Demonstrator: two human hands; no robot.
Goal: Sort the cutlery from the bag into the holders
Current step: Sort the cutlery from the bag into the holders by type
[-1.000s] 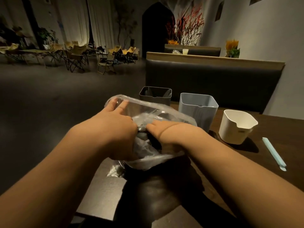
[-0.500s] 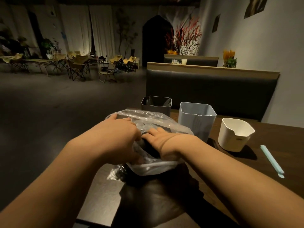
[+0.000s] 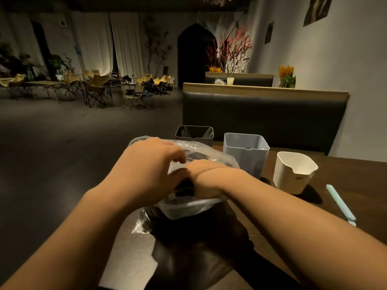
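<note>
Three holders (image 3: 245, 162) stand just behind the bag (image 3: 188, 208). Left hand (image 3: 150, 164) grips its mouth; right hand (image 3: 207, 176) is inside, fingers hidden, probably feeling for cutlery to lift out.

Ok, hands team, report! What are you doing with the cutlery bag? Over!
Left hand grips the bag at its mouth. Right hand reaches inside, fingers hidden. Dark holder, grey holder, white holder stand beyond, nothing between.
</note>
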